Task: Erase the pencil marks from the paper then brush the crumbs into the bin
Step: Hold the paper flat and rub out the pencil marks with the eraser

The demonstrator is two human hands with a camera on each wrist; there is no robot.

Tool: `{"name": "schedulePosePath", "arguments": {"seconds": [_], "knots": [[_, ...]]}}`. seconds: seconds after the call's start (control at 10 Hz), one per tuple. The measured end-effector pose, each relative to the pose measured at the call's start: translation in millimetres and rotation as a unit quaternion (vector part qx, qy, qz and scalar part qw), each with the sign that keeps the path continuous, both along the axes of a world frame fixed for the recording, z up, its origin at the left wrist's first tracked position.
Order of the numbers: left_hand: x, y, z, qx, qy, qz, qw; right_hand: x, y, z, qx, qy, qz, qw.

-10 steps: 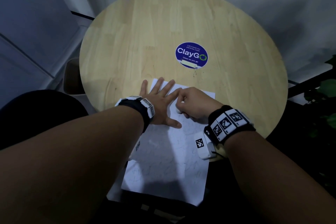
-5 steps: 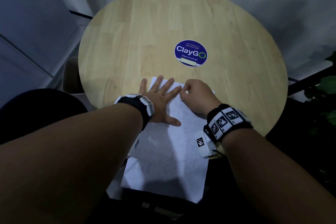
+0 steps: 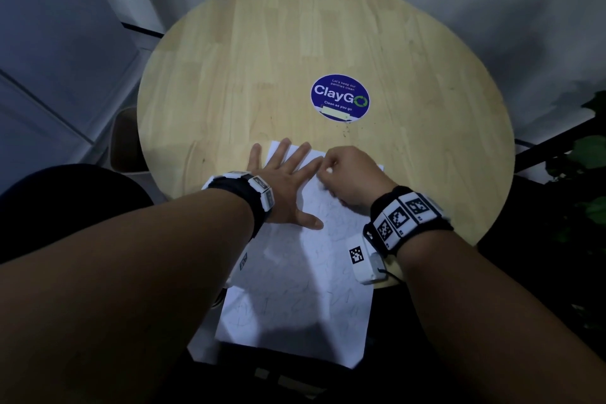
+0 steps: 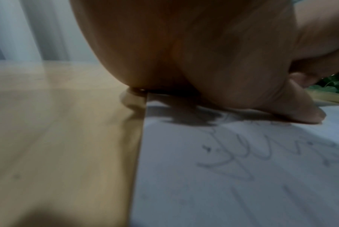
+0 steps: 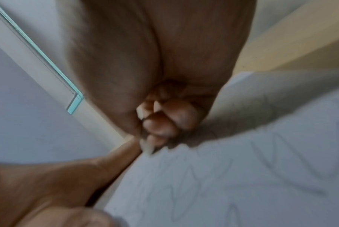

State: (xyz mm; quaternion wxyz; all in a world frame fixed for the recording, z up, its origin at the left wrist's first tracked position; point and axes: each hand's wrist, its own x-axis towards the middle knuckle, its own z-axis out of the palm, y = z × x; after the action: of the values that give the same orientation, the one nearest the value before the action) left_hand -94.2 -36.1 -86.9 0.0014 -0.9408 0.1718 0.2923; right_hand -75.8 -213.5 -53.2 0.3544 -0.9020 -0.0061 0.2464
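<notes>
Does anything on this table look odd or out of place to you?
One thing: the paper sticks out past the near edge of the round table, so its lower part hangs unsupported. The left hand lies flat on it. Dark specks dot the wood below the blue sticker.

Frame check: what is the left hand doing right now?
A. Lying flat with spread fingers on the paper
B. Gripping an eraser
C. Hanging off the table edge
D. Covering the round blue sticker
A: the left hand lies flat, fingers spread, on the paper, while the right hand pinches the small white eraser.
</notes>
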Motion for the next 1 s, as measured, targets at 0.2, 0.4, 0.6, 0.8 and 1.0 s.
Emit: {"name": "schedulePosePath", "arguments": {"seconds": [0.2,0.4,0.6,0.8,1.0], "knots": [[-0.4,-0.2,-1.9,-0.004,-0.007,0.002,1.000,-3.8,-1.2,8.1,-0.023,0.092,0.059,0.994],[-1.1,0.5,0.0,-0.006,0.001,0.003,1.000,2.3,-2.0,5.4,-0.020,0.009,-0.010,1.000],[-0.2,0.1,0.0,0.000,-0.001,0.000,1.000,-2.6,-1.0,3.6,0.010,0.023,-0.018,1.000],[-0.2,0.7,-2.4,-0.002,-0.007,0.000,1.000,-5.2,-2.5,7.6,-0.009,0.103,0.037,0.994],[-0.8,0.6,-0.7,-0.002,0.000,0.001,1.000,1.2,-2.0,4.3,-0.019,0.025,0.012,0.999]]}}
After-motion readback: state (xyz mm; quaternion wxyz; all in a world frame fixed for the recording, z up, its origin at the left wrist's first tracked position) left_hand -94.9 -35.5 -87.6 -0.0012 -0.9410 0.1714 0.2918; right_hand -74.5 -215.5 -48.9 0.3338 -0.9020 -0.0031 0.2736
